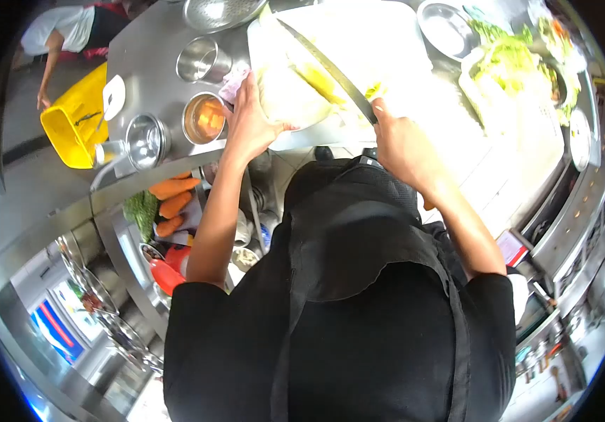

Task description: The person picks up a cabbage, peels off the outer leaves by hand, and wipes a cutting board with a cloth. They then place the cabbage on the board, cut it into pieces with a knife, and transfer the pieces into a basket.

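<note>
Steel counter (151, 67): pale, perhaps halved cabbage (290, 95).

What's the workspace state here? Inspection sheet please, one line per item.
Surface: white cutting board on a steel counter.
Job's things: knife; pale vegetable on the board.
Clutter: steel cups, cup of orange cubes, steel bowl, leafy greens, carrots on the lower shelf.
Grippers: right hand grips the knife; left hand presses the vegetable.
Cables: nothing seen.
Surroundings: yellow bin; another person bending.
</note>
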### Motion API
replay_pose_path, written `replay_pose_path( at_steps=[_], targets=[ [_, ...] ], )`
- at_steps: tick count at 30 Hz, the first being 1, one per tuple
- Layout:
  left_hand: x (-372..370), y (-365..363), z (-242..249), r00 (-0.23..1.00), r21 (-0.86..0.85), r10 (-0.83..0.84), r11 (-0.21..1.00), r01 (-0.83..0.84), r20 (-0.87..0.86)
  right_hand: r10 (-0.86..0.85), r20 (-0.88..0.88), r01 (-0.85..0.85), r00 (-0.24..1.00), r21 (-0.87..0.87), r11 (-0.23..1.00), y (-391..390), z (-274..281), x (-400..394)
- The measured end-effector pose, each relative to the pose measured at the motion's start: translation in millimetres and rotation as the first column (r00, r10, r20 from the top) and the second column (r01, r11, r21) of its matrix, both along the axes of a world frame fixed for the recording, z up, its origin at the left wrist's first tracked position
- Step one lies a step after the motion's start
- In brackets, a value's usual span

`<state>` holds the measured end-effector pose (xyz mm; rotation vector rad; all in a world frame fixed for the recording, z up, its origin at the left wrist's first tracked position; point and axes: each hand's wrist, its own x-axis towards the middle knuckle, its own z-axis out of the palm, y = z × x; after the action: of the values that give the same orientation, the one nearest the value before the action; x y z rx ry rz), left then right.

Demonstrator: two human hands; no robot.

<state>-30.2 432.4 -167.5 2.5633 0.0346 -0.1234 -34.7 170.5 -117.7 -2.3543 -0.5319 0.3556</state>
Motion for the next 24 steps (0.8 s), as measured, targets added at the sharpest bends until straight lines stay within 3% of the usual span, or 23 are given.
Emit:
replay_pose_path(
  at_steps=[4,6,9,10,11,16,19,21,24],
  targets=[
    [-3.4,-13.3,-5.2,0.997,0.126,0.078,0.989,-0.076,-0.012,0.014,0.069,-0.006,0.997,-0.117,0.993,7.9,8.7,-12.8],
    [-3.1,-18.1,-11.1,0.997,0.166,0.074,0.983,-0.077,0.021,0.0,-0.031,-0.007,1.0,-0.215,0.977,13.0,15.6,-18.2],
    [-3.4,-28.9,-7.5,0.995,0.213,0.065,0.974,-0.08,0.075,0.05,-0.047,-0.064,0.998,-0.347,0.936,20.8,22.9,-25.0],
    [-4.9,-31.3,-7.5,0.994,0.214,0.076,0.973,-0.092,0.083,0.155,0.06,-0.113,0.986,-0.442,0.89,19.2,17.1,-28.8],
    [-5.7,-32.0,-7.3,0.993,0.215,0.082,0.971,-0.1,0.09,0.17,0.061,-0.124,0.984,-0.461,0.879,20.6,19.3,-29.3],
    [-8.4,-32.1,-13.9,0.99,0.115,0.094,0.988,-0.106,0.102,0.016,-0.162,-0.1,0.987,-0.519,0.849,33.8,34.3,-35.2],
    [-11.3,-32.0,-19.1,0.987,0.109,0.053,0.992,-0.07,0.151,0.082,-0.136,-0.131,0.987,-0.404,0.905,40.9,-6.8,-17.0],
    [-9.5,-35.7,-18.5,0.991,0.195,0.036,0.979,-0.061,0.132,0.139,-0.06,-0.151,0.988,-0.316,0.937,57.6,-54.5,2.8],
    [-5.8,-33.3,-17.0,0.986,0.209,0.01,0.977,-0.046,0.169,0.053,-0.149,-0.101,0.987,-0.336,0.936,65.2,-49.6,2.4]
  ],
)
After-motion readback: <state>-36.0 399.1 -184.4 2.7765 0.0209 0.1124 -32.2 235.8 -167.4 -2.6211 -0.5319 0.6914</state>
